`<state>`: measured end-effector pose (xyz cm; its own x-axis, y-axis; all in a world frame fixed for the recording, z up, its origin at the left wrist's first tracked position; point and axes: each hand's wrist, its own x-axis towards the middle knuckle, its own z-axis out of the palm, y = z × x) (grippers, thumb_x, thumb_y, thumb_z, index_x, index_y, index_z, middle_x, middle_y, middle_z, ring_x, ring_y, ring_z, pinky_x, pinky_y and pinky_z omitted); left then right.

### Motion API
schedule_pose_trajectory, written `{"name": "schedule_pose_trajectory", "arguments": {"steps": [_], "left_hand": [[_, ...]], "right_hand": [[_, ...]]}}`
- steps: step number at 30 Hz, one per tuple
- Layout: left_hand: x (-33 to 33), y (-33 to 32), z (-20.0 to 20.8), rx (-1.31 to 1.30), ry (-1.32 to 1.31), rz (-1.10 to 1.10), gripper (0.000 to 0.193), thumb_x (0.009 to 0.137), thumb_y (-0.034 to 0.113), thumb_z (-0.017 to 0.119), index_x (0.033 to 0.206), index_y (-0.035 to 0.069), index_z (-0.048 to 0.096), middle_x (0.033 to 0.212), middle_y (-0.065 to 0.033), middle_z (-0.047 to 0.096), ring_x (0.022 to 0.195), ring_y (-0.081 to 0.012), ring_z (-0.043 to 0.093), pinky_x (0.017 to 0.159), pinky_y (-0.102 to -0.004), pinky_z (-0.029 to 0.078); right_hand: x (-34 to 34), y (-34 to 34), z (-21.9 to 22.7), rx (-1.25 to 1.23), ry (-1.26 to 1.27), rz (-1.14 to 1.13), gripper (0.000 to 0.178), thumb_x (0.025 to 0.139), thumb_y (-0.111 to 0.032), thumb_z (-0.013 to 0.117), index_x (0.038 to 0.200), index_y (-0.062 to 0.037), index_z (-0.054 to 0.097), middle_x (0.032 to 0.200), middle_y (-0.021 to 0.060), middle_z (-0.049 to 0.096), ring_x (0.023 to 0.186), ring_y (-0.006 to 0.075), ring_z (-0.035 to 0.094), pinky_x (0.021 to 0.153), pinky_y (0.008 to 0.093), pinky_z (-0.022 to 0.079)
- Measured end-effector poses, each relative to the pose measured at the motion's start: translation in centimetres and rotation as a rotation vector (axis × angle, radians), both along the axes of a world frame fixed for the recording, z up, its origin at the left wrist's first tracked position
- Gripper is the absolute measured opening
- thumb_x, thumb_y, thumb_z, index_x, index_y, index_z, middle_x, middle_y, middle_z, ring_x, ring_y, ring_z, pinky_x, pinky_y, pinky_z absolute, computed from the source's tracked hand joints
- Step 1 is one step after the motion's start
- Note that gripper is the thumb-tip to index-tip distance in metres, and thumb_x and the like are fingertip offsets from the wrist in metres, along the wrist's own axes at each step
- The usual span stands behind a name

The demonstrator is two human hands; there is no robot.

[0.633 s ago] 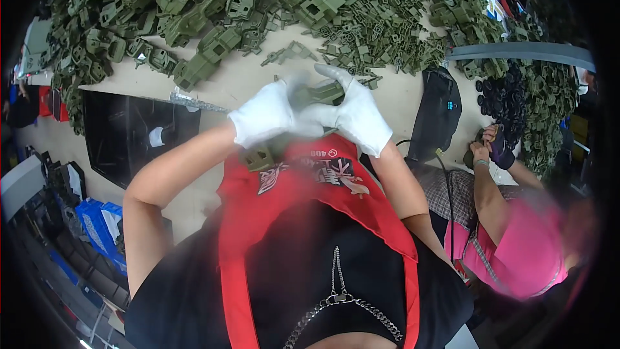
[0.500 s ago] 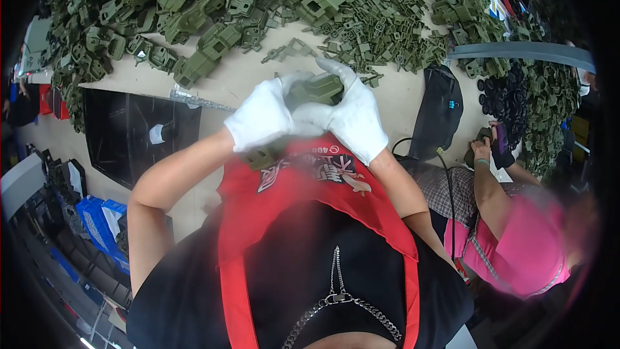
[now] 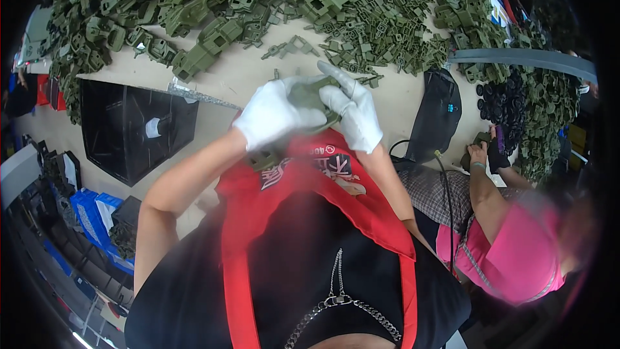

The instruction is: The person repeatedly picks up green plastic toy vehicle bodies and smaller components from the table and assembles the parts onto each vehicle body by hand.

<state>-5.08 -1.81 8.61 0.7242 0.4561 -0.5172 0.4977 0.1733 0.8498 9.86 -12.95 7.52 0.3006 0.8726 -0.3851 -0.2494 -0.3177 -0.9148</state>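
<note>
Both my hands wear white gloves and meet in front of my red apron. Between them is an olive-green moulded plastic part (image 3: 309, 94), mostly covered by the fingers. My left hand (image 3: 274, 115) wraps round its left side. My right hand (image 3: 352, 111) grips its right side, thumb laid across the top and forefinger stretched out past it. Motion blurs the gloves and the part a little. Just below my left hand, by the apron, another green plastic part (image 3: 261, 159) shows partly. A few small green pieces (image 3: 292, 46) lie on the table beyond my hands.
Heaps of large green plastic body shells (image 3: 206, 48) and small green pieces (image 3: 378, 29) cover the table's far side. At left is a black bin (image 3: 139, 126); at right, a black bag (image 3: 436, 116) and black wheels (image 3: 504, 106). A co-worker in pink (image 3: 510, 245) works at right.
My right thumb has come up over the top of the green part, which has turned in my hands. Both hands have shifted slightly, the left one towards the right.
</note>
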Motion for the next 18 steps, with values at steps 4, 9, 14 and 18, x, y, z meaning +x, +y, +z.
{"name": "schedule_pose_trajectory", "arguments": {"steps": [4,9,14,18], "left_hand": [[-0.2,1.7,-0.9,-0.183,-0.082,-0.163,0.071,0.069,0.025,0.080,0.127,-0.005,0.053,0.116,-0.0166,0.064,0.101,-0.0211,0.063,0.092,-0.0306,0.047],[-0.6,2.9,0.8,-0.320,-0.090,-0.241,0.071,0.069,0.010,0.079,0.131,-0.006,0.048,0.121,-0.0150,0.061,0.107,-0.0196,0.059,0.095,-0.0313,0.044],[-0.2,1.8,-1.8,-0.360,-0.072,-0.095,0.067,0.073,-0.001,0.076,0.134,-0.006,0.048,0.113,-0.0124,0.064,0.094,-0.0140,0.061,0.085,-0.0269,0.049],[0.9,3.2,-3.5,-0.307,0.053,-0.161,0.058,0.075,0.011,0.078,0.126,-0.006,0.055,0.110,-0.0124,0.066,0.100,-0.0188,0.062,0.088,-0.0307,0.049]], "right_hand": [[1.5,0.2,0.9,-0.035,0.143,0.115,0.063,0.080,-0.004,0.066,0.139,0.0012,0.043,0.114,0.0087,0.061,0.101,0.0129,0.057,0.091,0.0261,0.044],[1.2,0.9,2.8,-0.109,-0.160,0.269,0.076,0.070,-0.001,0.072,0.139,0.0015,0.042,0.112,0.0091,0.062,0.101,0.0146,0.058,0.088,0.0274,0.047],[1.0,0.5,-3.4,-0.143,0.251,0.100,0.061,0.075,-0.001,0.071,0.132,0.0017,0.050,0.103,0.0094,0.068,0.088,0.0133,0.064,0.080,0.0251,0.051],[2.4,0.5,-3.5,-0.163,0.315,0.145,0.056,0.076,-0.006,0.072,0.128,0.0008,0.053,0.112,0.0113,0.065,0.100,0.0176,0.063,0.089,0.0298,0.049]]}}
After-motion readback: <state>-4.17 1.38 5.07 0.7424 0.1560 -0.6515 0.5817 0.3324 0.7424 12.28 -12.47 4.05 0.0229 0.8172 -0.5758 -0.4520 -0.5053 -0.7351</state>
